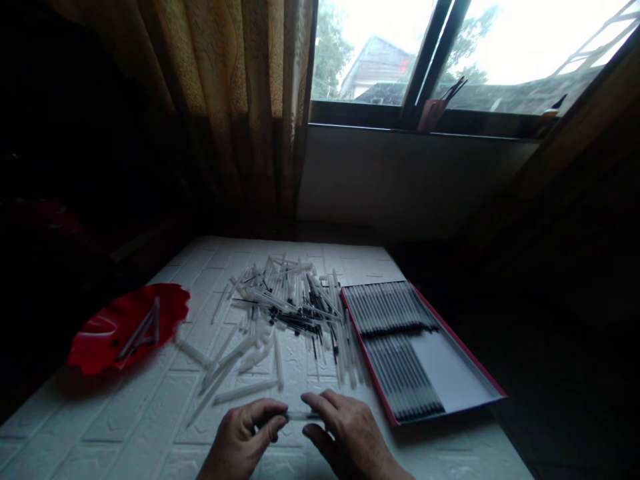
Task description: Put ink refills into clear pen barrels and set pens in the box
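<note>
Above the near part of the table, a thin clear pen [300, 417] lies level between my two hands. My left hand [250, 430] pinches its left end between thumb and fingertips. The right end runs in between the thumb and fingers of my right hand [345, 427], which partly hide it. Beyond my hands lies a loose heap of clear pen barrels [275, 293], mixed with black pen parts [297, 322]. To the right, a shallow red-edged box [375, 387] holds two rows of clear pens with black ends, side by side; its white bottom shows at the lower right.
A red wavy-edged dish [93, 343] at the left holds a few clear tubes. The white brick-patterned table [125, 413] ends close beyond the box on the right. Behind it are a curtain [230, 87] and a window [370, 60] with a small holder [431, 115] on its sill.
</note>
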`<control>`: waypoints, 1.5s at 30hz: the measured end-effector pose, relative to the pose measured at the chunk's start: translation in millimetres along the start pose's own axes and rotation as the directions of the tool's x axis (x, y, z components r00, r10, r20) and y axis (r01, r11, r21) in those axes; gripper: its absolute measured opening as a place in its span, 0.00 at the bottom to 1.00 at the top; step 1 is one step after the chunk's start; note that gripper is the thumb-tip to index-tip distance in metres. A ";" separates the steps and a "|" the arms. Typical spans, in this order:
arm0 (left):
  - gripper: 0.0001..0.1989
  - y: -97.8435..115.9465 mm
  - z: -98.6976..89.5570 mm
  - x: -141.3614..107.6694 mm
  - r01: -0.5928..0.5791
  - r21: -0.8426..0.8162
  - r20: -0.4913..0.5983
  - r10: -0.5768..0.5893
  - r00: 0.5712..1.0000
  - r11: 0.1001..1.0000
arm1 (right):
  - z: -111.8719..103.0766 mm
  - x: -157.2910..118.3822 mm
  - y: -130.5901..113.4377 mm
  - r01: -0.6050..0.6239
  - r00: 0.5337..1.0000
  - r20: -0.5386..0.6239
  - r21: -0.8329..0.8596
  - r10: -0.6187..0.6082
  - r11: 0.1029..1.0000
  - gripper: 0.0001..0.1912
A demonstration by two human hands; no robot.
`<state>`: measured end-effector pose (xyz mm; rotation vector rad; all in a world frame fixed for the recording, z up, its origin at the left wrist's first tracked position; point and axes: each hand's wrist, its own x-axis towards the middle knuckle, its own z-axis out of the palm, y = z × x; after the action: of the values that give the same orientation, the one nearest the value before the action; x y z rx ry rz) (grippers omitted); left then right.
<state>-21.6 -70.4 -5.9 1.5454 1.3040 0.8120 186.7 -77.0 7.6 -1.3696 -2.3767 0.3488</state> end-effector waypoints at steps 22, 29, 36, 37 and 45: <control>0.10 0.4 1.3 -0.5 0.024 -0.031 0.021 -0.024 0.999 0.999 | 7.2 -1.3 1.6 0.004 1.000 -0.002 -0.078 -0.004 0.997 0.06; 0.11 0.4 0.0 2.0 0.057 -0.095 -0.034 -0.061 0.998 0.994 | 7.2 -9.3 10.1 0.066 0.971 -0.232 0.026 -0.059 0.997 0.13; 0.19 -12.0 12.9 6.1 0.096 -0.320 -0.170 -0.157 0.973 0.943 | 38.0 -17.7 -0.7 -0.208 0.831 -0.225 0.722 0.508 0.660 0.16; 0.18 -13.8 17.6 5.5 0.091 -0.315 -0.145 -0.143 0.979 0.945 | 44.9 -16.1 -2.1 -0.272 0.787 -0.094 0.834 0.609 0.481 0.22; 0.09 -12.5 -0.3 21.3 -0.124 0.333 -0.101 0.166 0.981 0.935 | 52.0 0.7 10.1 -0.228 0.630 0.189 0.972 0.753 -0.053 0.28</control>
<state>-21.7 -49.5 -19.0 1.8958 1.4873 0.8284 171.5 -72.9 -43.0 -1.2863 -0.5999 1.3526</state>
